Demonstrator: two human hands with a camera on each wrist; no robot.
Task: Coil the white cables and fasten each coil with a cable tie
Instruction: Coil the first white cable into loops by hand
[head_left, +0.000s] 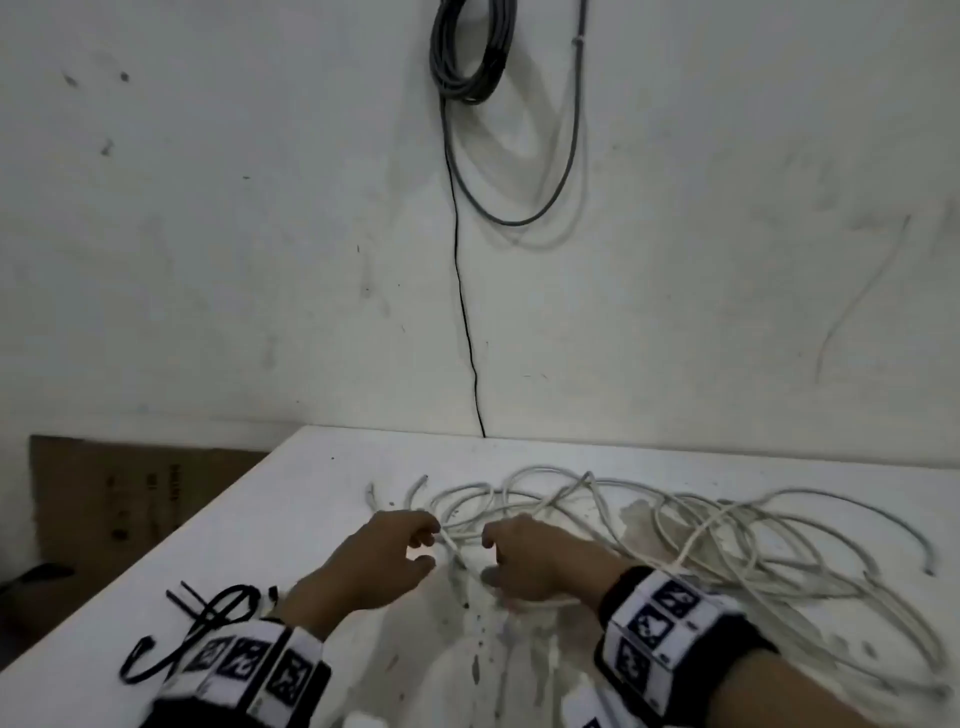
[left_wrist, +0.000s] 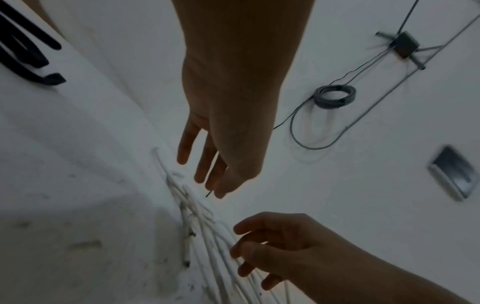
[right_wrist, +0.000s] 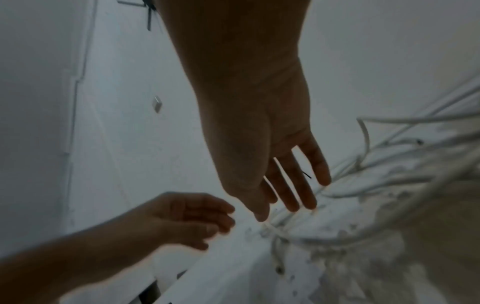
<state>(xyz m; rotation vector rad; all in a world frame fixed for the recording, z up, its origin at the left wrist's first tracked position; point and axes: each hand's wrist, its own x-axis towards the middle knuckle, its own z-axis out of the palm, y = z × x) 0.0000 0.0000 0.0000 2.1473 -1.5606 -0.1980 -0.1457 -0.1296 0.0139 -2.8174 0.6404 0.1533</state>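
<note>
White cables (head_left: 597, 519) lay tangled on tabletop (head_left: 322, 499); my left hand (head_left: 384, 556) and right hand (head_left: 535, 561) hovered over them, fingers (left_wrist: 205, 164) loosely apart, gripping nothing.

Dim, flat indoor light throughout. Both wrist views are dark, soft and motion-blurred, with hands in silhouette. The head view bends straight lines near its edges.

Both arms are reaching forward, the left hand (head_left: 387, 553) and right hand (head_left: 535, 558) hovering close together, fingers loosely spread and holding nothing.
</note>
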